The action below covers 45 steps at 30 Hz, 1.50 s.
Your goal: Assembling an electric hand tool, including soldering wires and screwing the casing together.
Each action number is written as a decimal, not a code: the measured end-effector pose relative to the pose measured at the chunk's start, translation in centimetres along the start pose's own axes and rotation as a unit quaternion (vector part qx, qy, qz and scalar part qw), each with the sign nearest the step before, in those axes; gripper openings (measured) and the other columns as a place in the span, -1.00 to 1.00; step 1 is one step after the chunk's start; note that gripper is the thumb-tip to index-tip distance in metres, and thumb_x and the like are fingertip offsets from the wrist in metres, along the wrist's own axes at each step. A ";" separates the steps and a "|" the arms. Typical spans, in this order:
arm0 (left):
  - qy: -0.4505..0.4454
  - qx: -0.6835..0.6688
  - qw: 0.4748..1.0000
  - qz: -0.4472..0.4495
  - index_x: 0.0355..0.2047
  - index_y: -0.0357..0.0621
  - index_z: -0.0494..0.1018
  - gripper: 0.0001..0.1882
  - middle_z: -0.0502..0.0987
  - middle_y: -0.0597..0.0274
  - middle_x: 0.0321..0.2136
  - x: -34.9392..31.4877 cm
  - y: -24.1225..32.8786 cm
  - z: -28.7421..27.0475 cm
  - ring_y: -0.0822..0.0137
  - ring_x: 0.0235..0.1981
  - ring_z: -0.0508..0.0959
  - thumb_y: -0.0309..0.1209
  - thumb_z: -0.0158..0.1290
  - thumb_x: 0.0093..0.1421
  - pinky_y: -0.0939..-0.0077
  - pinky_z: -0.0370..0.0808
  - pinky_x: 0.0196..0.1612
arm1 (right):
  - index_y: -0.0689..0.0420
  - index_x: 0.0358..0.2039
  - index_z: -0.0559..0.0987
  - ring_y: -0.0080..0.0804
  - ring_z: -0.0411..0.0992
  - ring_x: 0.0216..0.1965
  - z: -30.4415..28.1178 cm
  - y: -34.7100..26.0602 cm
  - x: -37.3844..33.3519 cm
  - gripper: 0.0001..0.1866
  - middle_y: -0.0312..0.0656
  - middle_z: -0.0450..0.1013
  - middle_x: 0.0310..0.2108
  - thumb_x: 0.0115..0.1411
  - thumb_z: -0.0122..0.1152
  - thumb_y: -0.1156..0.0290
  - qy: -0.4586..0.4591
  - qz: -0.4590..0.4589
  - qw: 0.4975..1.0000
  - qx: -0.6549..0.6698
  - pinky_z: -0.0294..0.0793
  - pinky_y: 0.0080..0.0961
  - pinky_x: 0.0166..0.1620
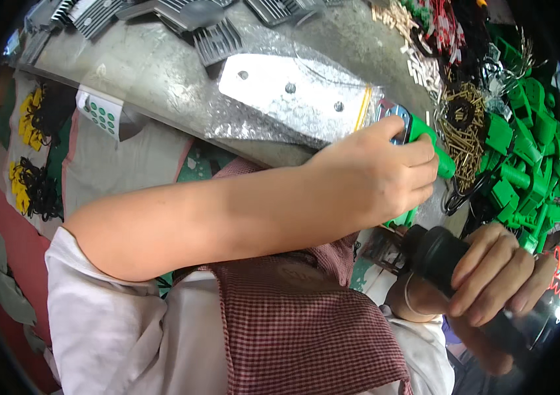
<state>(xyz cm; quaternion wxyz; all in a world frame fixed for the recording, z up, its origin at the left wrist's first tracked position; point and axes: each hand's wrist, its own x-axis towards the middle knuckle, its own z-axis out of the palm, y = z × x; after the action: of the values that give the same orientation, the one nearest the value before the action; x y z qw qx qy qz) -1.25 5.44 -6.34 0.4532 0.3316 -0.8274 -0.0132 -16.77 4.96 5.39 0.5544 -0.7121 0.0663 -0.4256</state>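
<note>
Before an apron (306, 329) with blurred emblem (303, 272), left grip (398, 164) clasps green casing (444, 162), right grip (494, 276) clasps black tool (439, 255)

Green casing (445, 161): in my left hand (398, 164), over the table's near edge; a dark, shiny part set at its upper end; middle hidden behind my fingers, a green end showing below them. Black tool (441, 255): thick, rounded body, gripped in my right hand (494, 273), slanting, narrow nose toward the casing's lower end; contact unclear.

Smooth plastic housing (444, 160); glossy wrap (229, 120); cloth apron (306, 322)
</note>
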 end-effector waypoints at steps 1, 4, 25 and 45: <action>-0.019 0.001 1.000 -0.002 -0.29 -0.04 0.51 -0.80 0.49 0.36 -0.16 -0.1 0.0 0.0 0.35 0.02 0.42 -0.35 0.07 0.04 0.40 0.40 -0.08 | 0.07 -0.27 0.35 -0.62 0.47 -0.63 -0.3 0.2 0.2 -0.38 -0.40 0.49 -0.57 -0.07 0.54 -0.02 -0.024 0.005 1.000 -0.001 0.43 -0.76 -0.48; -0.037 -0.003 0.999 -0.005 -0.20 -0.02 0.53 -0.74 0.52 0.33 -0.03 -0.2 0.1 -0.3 0.33 0.09 0.41 -0.37 0.07 0.06 0.36 0.44 -0.08 | 0.07 -0.27 0.36 -0.61 0.50 -0.62 -0.9 0.3 0.2 -0.38 -0.39 0.51 -0.57 -0.07 0.55 -0.03 -0.072 0.018 0.997 -0.004 0.46 -0.77 -0.48; -0.140 -0.007 0.990 -0.018 0.01 0.10 0.43 -0.28 0.38 0.27 0.16 0.2 1.2 -1.1 0.21 0.21 0.33 -0.08 0.37 -0.21 0.14 0.35 0.11 | 0.05 -0.26 0.29 -0.64 0.38 -0.64 -0.6 -2.6 -2.0 -0.43 -0.42 0.40 -0.56 0.02 0.44 -0.02 0.161 -0.010 0.985 -0.053 0.31 -0.71 -0.48; -0.025 0.063 0.997 -0.041 -0.22 0.13 0.54 -0.81 0.47 0.35 0.06 -0.6 1.5 1.9 0.28 0.14 0.38 -0.28 0.10 0.12 0.20 0.43 -0.10 | 0.18 -0.25 0.38 -0.23 0.58 -0.52 -3.2 -1.0 -1.3 -0.91 -0.08 0.55 -0.52 0.35 0.05 0.45 -0.044 0.041 0.998 0.022 0.67 -0.36 -0.43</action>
<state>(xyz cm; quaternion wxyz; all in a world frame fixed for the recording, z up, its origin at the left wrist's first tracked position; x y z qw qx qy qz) -3.27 6.45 -7.43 0.4097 0.3929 -0.8232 0.0121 -20.11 3.68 5.63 0.5895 -0.7145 0.0617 -0.3718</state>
